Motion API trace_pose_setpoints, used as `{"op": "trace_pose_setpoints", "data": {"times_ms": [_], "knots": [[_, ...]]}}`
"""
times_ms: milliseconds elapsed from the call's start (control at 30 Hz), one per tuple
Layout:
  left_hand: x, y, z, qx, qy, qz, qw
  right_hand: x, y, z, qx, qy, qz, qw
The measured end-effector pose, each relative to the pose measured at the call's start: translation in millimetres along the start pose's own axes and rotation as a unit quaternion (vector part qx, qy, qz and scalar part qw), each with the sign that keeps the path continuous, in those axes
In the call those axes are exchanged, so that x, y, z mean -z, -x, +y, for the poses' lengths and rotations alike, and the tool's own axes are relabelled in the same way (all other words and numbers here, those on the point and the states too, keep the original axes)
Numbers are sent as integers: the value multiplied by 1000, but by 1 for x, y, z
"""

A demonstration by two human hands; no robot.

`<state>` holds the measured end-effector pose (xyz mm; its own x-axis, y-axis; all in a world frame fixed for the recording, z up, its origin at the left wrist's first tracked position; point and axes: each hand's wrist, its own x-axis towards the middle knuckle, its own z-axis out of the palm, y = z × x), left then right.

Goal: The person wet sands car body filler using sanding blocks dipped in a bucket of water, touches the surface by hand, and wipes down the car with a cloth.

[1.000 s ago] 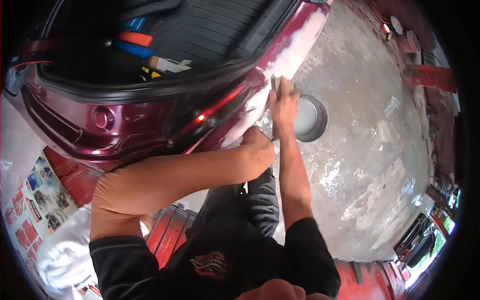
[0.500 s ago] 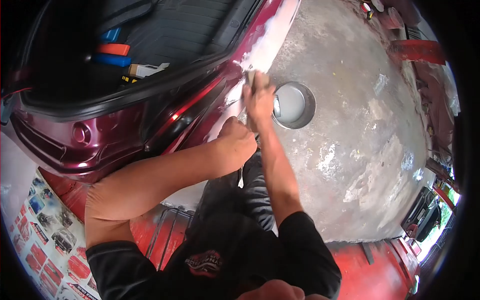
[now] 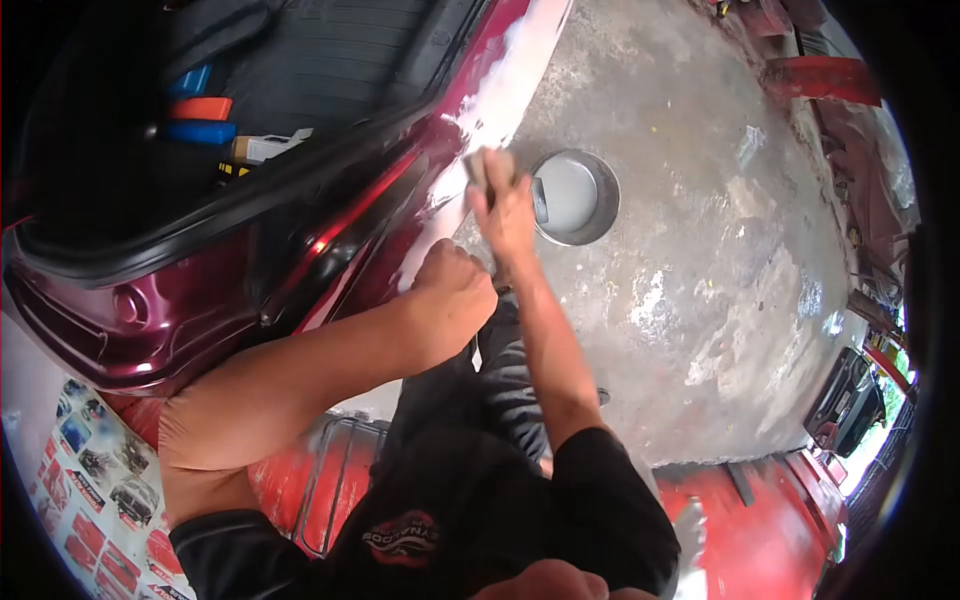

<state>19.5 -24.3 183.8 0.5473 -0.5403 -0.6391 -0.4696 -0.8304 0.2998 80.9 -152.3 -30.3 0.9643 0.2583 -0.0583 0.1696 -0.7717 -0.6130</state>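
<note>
A maroon car's rear corner [image 3: 190,290] fills the upper left, with a whitish patched strip [image 3: 515,75] along its side. My right hand [image 3: 505,205] presses a grey-brown block [image 3: 492,170] against that strip, its fingers over the block. Lower down, my left hand [image 3: 455,285] is curled against the panel below the tail light [image 3: 325,240]; whatever its fingers may hold is hidden. Just right of my right hand, a round metal pan [image 3: 612,205] with cloudy liquid sits on the floor, and a small dark flat piece [image 3: 540,200] leans inside its rim.
The open trunk [image 3: 340,70] holds red [image 3: 202,109] and blue objects [image 3: 200,132] and a small box [image 3: 265,147]. Grey concrete floor [image 3: 700,250] extends to the right. A red surface [image 3: 770,530] and printed sheet [image 3: 95,480] lie below.
The view has shifted, so the car and pan appear farther left. My right hand stays on the patched strip with the block, blurred by motion. My left hand remains curled at the panel.
</note>
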Motion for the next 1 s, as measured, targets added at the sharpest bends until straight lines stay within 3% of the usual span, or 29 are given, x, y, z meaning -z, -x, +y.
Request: {"op": "trace_pose_setpoints", "data": {"times_ms": [33,100,167,300,400,500,567,633,700,767,900,1000], "knots": [[2,-1,0,0,12,-7,1000,10,-25,3,-47,52,-44,997],[11,2,-3,-4,7,-3,1000,21,-64,5,-4,126,-8,992],[15,4,-2,-9,8,-11,1000,9,-40,-2,-55,77,-27,995],[14,6,0,-2,10,-23,1000,4,31,-17,-5,-84,-6,996],[7,2,-1,2,2,-28,1000,13,-22,-5,-46,76,-34,995],[12,2,-4,0,-10,-35,999,22,-44,-12,-48,106,-7,993],[15,2,-2,1,-4,-35,999,3,-5,-18,-50,60,-2,997],[10,1,0,11,12,-42,999,3,37,-29,30,-11,33,999],[5,1,0,12,1,-25,1000,7,34,-26,-11,-68,-9,998],[5,2,1,8,-7,-21,1000,14,-16,-16,-123,5,-29,992],[13,7,1,-2,0,-14,1000,3,-12,-24,-138,4,14,990],[9,5,0,-2,0,-2,1000,5,29,-32,-74,-37,1,997]]}}
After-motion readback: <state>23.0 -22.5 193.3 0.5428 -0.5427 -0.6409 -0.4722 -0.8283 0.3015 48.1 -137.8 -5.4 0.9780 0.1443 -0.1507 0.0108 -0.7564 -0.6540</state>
